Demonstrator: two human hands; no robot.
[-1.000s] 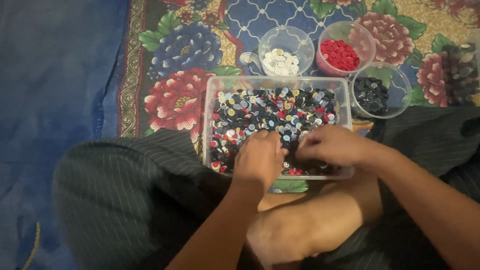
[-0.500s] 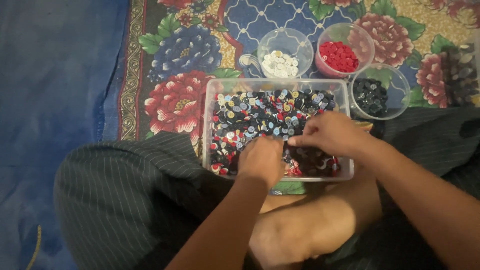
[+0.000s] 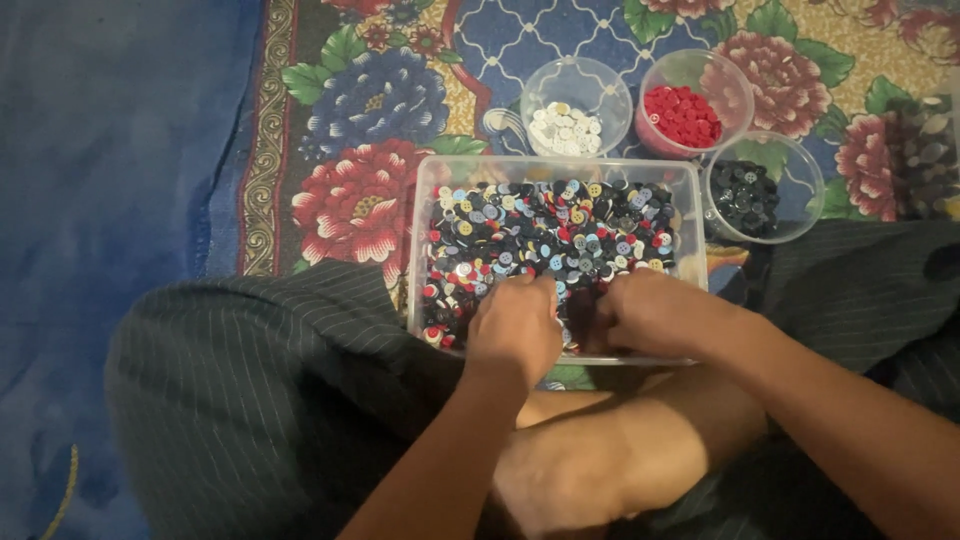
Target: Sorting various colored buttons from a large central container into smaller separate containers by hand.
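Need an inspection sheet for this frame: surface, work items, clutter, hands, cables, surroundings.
Surface: floral rug in red, blue and green, beside a plain blue floor covering.
Work items: clear rectangular tub filled with mixed-colour buttons; behind it three round clear bowls: white buttons, red buttons, black buttons.
Clutter: dark spotted item at the right edge, too blurred to identify.
Hands: left hand and right hand both rest in the near side of the tub, fingers down among the buttons; grip hidden.
Cables: nothing seen.
Surroundings: the person sits cross-legged in dark striped trousers, a bare foot below the tub.
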